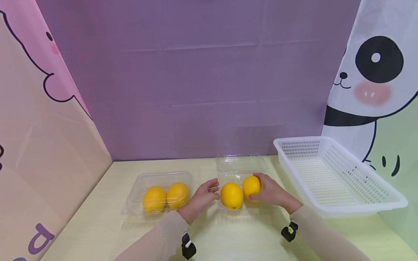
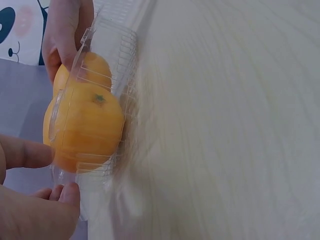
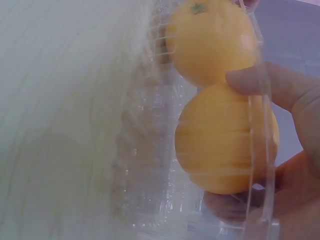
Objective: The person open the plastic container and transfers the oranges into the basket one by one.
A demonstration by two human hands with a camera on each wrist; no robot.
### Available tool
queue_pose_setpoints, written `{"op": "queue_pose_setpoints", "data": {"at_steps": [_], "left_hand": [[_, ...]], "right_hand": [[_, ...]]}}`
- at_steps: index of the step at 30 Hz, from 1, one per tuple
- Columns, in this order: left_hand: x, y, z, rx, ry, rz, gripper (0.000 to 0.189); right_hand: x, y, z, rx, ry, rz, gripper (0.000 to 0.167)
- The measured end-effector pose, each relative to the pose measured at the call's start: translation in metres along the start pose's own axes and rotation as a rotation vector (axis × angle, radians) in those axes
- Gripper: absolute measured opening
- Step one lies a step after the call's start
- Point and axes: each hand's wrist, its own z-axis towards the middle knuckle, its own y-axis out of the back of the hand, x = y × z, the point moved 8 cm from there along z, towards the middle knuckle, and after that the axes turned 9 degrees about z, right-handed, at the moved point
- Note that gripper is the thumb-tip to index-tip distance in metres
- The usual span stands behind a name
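Since the right hand (image 1: 270,190) has its thumb and fingers curled round the right-hand orange (image 1: 250,185), start there: it's in the right half of an open clear plastic clamshell (image 1: 241,165), right next to the left-hand orange (image 1: 232,195). Looks firm, moderately heavy, probably a bit slick on the rind, hard to bruise; best hold is a wide wrap round its middle, as now. Clamshell should be light, thin and springy, likely to dent or skid if squeezed; take it by the rim or corners. Left hand (image 1: 203,198) holds nothing that I can see, fingers and thumb apart, beside the clamshell's left edge; can't tell if it touches the rim.

Farther left, a closed clamshell (image 1: 163,177) with two oranges (image 1: 154,199) under its lid. Right side, a white slotted basket (image 1: 313,181) on the pale table (image 1: 228,239).

Hard to make out: the fingertips behind the held orange, whether its underside rests on the base, and the clear walls, mostly glare. Both sleeves (image 1: 160,235) run out of frame.
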Motion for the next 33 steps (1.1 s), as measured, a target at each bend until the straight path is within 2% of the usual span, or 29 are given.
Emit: {"op": "queue_pose_setpoints", "data": {"at_steps": [7, 15, 25, 33], "left_hand": [[0.004, -0.001, 0.003, -0.003, 0.009, 0.001, 0.066], [0.005, -0.001, 0.005, -0.003, 0.018, 0.003, 0.066], [0.004, -0.002, 0.004, -0.002, 0.01, -0.002, 0.066], [0.005, -0.002, 0.005, -0.001, 0.014, -0.008, 0.066]], "right_hand": [[0.006, 0.005, -0.001, -0.009, 0.04, 0.031, 0.087], [0.012, 0.012, -0.006, -0.011, 0.02, 0.031, 0.089], [0.01, 0.015, -0.001, -0.021, 0.039, 0.035, 0.089], [0.016, 0.02, 0.002, -0.032, 0.069, 0.028, 0.089]]}}
